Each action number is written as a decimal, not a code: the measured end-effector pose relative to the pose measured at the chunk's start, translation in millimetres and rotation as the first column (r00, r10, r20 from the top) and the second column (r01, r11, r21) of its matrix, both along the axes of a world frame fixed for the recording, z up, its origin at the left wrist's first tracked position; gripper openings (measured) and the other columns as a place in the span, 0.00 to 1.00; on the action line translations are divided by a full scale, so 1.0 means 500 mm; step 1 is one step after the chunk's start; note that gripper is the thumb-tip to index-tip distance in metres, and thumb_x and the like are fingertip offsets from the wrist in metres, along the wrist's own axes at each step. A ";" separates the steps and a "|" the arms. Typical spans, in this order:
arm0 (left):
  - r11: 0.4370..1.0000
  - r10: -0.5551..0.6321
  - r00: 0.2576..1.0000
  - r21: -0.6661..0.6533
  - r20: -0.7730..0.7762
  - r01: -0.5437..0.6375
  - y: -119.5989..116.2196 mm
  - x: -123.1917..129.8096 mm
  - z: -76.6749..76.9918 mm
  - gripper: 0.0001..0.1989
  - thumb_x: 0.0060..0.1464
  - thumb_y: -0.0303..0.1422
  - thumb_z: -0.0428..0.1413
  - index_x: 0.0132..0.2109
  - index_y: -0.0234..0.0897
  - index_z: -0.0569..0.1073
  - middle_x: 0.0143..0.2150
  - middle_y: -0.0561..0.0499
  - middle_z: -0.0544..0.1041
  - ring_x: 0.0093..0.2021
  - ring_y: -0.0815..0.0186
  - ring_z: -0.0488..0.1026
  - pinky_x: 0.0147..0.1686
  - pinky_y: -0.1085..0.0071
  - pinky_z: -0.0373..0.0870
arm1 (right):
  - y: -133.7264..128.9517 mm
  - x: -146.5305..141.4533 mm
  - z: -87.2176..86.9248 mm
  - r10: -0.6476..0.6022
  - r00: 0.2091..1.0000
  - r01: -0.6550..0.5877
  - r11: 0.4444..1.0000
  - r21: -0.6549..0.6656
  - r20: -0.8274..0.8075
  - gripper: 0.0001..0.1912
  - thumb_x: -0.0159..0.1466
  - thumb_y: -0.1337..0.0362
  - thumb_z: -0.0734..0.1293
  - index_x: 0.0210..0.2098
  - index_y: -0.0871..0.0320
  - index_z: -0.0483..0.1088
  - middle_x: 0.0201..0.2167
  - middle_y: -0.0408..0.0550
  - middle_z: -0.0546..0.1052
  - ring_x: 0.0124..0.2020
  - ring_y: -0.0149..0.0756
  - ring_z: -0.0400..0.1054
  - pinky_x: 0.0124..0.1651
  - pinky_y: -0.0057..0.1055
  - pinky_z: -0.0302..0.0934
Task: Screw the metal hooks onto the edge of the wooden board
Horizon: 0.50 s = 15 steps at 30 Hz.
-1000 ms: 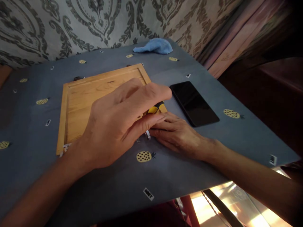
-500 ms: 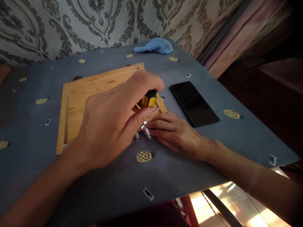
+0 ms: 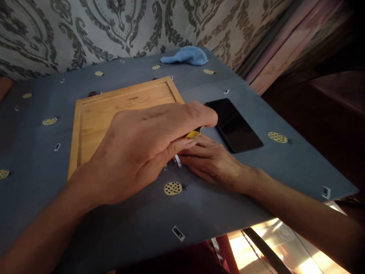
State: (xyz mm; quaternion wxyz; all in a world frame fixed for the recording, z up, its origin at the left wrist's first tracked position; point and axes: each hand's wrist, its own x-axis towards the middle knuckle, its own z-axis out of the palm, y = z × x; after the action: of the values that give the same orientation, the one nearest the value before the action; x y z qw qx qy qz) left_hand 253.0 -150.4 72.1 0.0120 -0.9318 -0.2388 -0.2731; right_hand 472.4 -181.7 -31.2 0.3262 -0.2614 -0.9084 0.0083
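One table [image 3: 134, 228] is covered in smooth grey-blue material printed with yellow pineapples. In from its near edge, two thin, shiny metal strips [image 3: 178, 161] are seen jutting from under the hands. The right hand [image 3: 218, 163] is laid with fingers together at the near right corner of one wooden panel [image 3: 98, 127]; whether anything is pinched there cannot be told. One black-and-yellow handle [image 3: 194, 133] is gripped by the left hand [image 3: 148, 142], close above the right fingers. Compared with half a second ago, the handle is covered far more, and the left knuckles are carried further right and lower. The panel, rectangular, grained and raised-rimmed, is set mid-table. Toward the table's right edge, one flat black phone [image 3: 238, 127] is placed. One crumpled, soft blue cloth [image 3: 188, 56] is left at the far right corner, before one patterned wall [image 3: 119, 26].
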 end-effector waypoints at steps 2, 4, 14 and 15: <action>1.000 0.001 1.000 -0.019 -0.002 -0.001 0.002 0.000 0.001 0.13 0.66 0.34 0.50 0.55 0.49 0.73 0.46 0.58 0.81 0.43 0.65 0.82 0.41 0.71 0.80 | 0.000 0.000 0.000 0.002 1.000 -0.002 1.000 -0.001 0.001 0.10 0.71 0.68 0.59 0.44 0.60 0.72 0.37 0.51 0.79 0.41 0.42 0.70 0.41 0.41 0.67; 0.999 -0.007 1.000 -0.035 0.000 0.007 0.005 0.000 0.002 0.13 0.65 0.35 0.50 0.54 0.50 0.73 0.46 0.58 0.81 0.42 0.65 0.82 0.42 0.70 0.80 | 0.000 0.000 0.001 0.006 1.000 -0.006 1.000 -0.001 -0.001 0.09 0.71 0.68 0.60 0.44 0.60 0.72 0.37 0.52 0.79 0.41 0.42 0.70 0.41 0.41 0.68; 0.997 -0.074 0.997 0.016 -0.005 0.074 0.012 0.000 -0.004 0.14 0.62 0.32 0.53 0.54 0.47 0.73 0.44 0.57 0.82 0.42 0.64 0.82 0.36 0.74 0.79 | -0.001 0.000 0.005 -0.003 1.000 0.003 1.000 -0.019 0.022 0.11 0.72 0.68 0.59 0.46 0.60 0.73 0.37 0.51 0.79 0.41 0.42 0.70 0.42 0.41 0.68; 0.997 -0.068 0.998 0.020 -0.004 0.068 0.010 0.000 -0.002 0.14 0.63 0.33 0.53 0.54 0.47 0.73 0.45 0.57 0.82 0.42 0.64 0.82 0.37 0.74 0.79 | -0.001 0.001 0.005 -0.001 1.000 0.001 1.000 -0.019 0.020 0.11 0.71 0.68 0.59 0.46 0.60 0.73 0.37 0.51 0.79 0.41 0.42 0.70 0.42 0.41 0.68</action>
State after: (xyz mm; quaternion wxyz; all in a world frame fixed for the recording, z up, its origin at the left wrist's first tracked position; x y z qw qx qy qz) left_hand 253.1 -145.3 71.1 0.0124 -0.9398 -0.2042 -0.2739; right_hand 472.7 -182.1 -28.8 0.3147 -0.2652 -0.9113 0.0142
